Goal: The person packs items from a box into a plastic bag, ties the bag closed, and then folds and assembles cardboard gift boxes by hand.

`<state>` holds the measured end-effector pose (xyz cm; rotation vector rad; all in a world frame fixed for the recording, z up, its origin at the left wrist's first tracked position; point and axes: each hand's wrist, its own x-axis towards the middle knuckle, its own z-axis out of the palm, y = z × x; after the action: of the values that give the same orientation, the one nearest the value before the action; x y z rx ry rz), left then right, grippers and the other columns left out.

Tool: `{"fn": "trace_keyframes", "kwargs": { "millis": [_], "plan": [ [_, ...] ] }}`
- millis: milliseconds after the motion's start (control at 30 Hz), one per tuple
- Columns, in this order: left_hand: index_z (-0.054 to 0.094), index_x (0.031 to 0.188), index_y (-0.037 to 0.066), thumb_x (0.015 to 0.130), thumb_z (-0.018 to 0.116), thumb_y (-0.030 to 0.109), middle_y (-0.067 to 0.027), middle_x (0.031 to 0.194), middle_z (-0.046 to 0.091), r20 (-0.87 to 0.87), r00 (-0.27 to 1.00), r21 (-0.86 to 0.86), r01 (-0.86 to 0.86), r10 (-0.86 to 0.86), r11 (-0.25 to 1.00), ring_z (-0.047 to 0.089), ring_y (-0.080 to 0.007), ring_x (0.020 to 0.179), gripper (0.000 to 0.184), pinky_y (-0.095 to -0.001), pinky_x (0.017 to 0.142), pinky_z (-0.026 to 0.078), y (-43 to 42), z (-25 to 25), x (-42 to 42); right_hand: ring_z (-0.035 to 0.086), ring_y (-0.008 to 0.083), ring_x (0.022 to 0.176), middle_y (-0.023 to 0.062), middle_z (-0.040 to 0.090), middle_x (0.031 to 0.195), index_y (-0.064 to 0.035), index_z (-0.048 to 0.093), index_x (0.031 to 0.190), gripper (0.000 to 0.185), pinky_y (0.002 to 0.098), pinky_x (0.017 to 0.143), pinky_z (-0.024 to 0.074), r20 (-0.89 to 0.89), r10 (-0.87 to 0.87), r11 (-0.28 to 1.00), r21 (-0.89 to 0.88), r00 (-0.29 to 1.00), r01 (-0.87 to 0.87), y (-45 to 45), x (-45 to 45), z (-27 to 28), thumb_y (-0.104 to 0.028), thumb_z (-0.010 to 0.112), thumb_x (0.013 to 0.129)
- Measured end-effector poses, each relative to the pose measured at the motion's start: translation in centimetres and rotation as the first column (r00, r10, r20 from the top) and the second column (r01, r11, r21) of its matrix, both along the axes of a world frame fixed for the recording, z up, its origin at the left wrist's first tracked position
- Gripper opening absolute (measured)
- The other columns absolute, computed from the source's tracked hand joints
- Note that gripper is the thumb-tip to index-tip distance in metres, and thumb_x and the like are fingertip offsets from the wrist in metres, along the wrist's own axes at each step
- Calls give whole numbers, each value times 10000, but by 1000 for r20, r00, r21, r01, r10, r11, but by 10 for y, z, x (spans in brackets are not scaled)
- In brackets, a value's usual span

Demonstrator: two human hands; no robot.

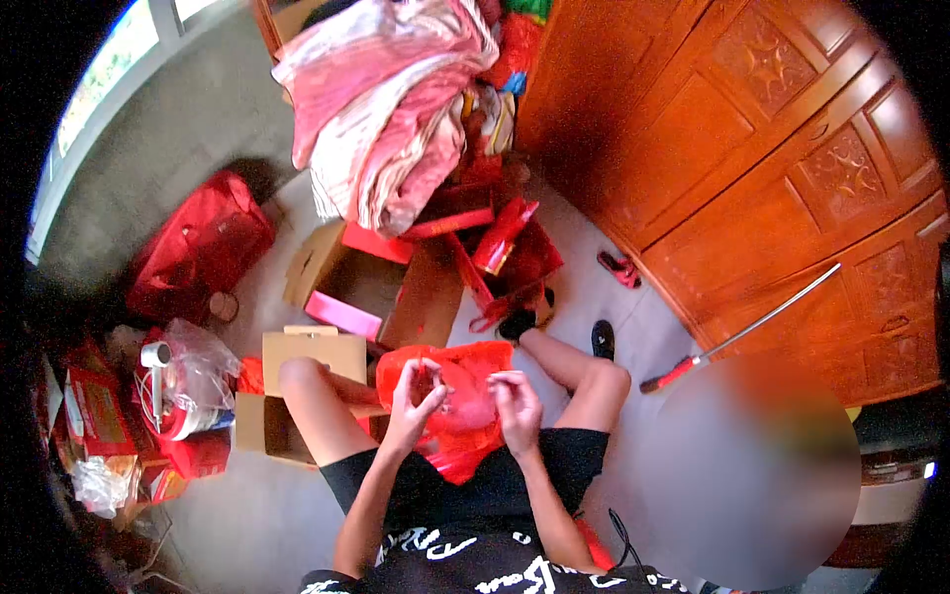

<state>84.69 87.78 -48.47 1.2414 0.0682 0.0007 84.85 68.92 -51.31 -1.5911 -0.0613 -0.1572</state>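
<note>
we have the red bag [463, 434] spread between our thighs, probably so our legs prop it within reach of both hands. our left hand [418, 401] is at its left edge and our right hand [517, 404] at its right edge, fingers bent toward thumbs; we cannot tell whether either grip has closed on anything. we count one red bag, two hands, and, near the right edge of the floor [638, 322], one red slipper [620, 269] and one black slipper [603, 340].

Along the right edge of the floor [228, 515], a wooden wardrobe [712, 129], a red sandal [620, 269] and a metal rod [740, 331]; by the left, a red bag [203, 247].
</note>
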Motion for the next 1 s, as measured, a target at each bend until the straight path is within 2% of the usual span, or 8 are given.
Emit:
{"fn": "trace_keyframes", "kwargs": {
  "millis": [167, 267, 300, 567, 700, 833, 967, 1000],
  "plan": [
    [574, 954, 73, 1019, 594, 244, 26, 789, 491, -282, 959, 179, 86, -33, 980, 484, -55, 695, 184, -259, 609, 417, 10, -38, -5, 545, 53, 715, 27, 634, 929, -18, 607, 1167, 205, 202, 674, 475, -120, 56, 997, 50, 991, -50, 13, 9, 20, -161, 536, 1040],
    [585, 889, 100, 1032, 578, 281, 54, 748, 450, 85, 984, 347, -174, 154, 921, 385, -23, 635, 231, -220, 539, 322, -3, -71, 1, 454, 7, 617, -48, 611, 809, -69, 650, 1162, 212, 179, 547, 375, -211, 187, 980, 104, 959, -168, 23, 3, -5, -210, 548, 1041],
    [572, 888, 74, 1031, 575, 281, 58, 756, 448, -225, 967, 111, -96, 119, 989, 404, -45, 702, 252, -243, 593, 353, 5, -79, -1, 465, 6, 613, -41, 624, 816, -69, 653, 1155, 210, 175, 545, 379, -205, 166, 984, 104, 965, -147, 26, 5, -13, -211, 553, 1038],
    [688, 1030, -16, 987, 620, 241, -127, 945, 691, 268, 961, 790, -263, 75, 553, 613, -253, 895, 269, -360, 827, 484, 33, -38, 28, 651, 128, 898, 60, 674, 1007, -5, 647, 1121, 195, 281, 844, 536, -70, 110, 990, 101, 991, -103, -2, 48, -8, -125, 520, 1035],
    [672, 1020, 18, 1026, 569, 266, -17, 873, 638, -47, 990, 289, -113, 131, 951, 561, -144, 792, 268, -265, 760, 456, 37, -34, 24, 666, 146, 904, 79, 685, 993, -27, 659, 1113, 177, 296, 792, 538, -100, 52, 961, -266, 994, -77, -3, 43, 3, -106, 553, 995],
    [645, 1007, 28, 1039, 540, 250, 37, 772, 522, -92, 995, 125, -30, 42, 992, 482, -60, 692, 248, -205, 621, 388, 28, -9, 18, 699, 353, 932, 176, 715, 1008, -96, 689, 1126, 266, 464, 784, 554, -372, 190, 549, -727, 909, -412, 16, 33, -4, -246, 638, 913],
    [640, 1008, 34, 1035, 544, 242, 47, 741, 495, -154, 987, 109, -25, 41, 994, 446, -36, 649, 230, -194, 539, 341, 27, 4, 5, 702, 383, 998, 223, 725, 1028, -109, 720, 1085, 448, 527, 841, 552, -395, -5, 257, -888, 919, -380, 60, 0, -124, -486, 658, 851],
    [642, 1011, 35, 1033, 547, 243, 48, 739, 495, -156, 987, 123, -27, 46, 992, 445, -35, 647, 229, -189, 533, 338, 30, 1, 2, 689, 415, 1007, 227, 718, 1057, -66, 715, 1110, 466, 575, 871, 518, -602, 30, 323, -750, 798, -577, 60, 1, -141, -453, 636, 862]
  ]
}}
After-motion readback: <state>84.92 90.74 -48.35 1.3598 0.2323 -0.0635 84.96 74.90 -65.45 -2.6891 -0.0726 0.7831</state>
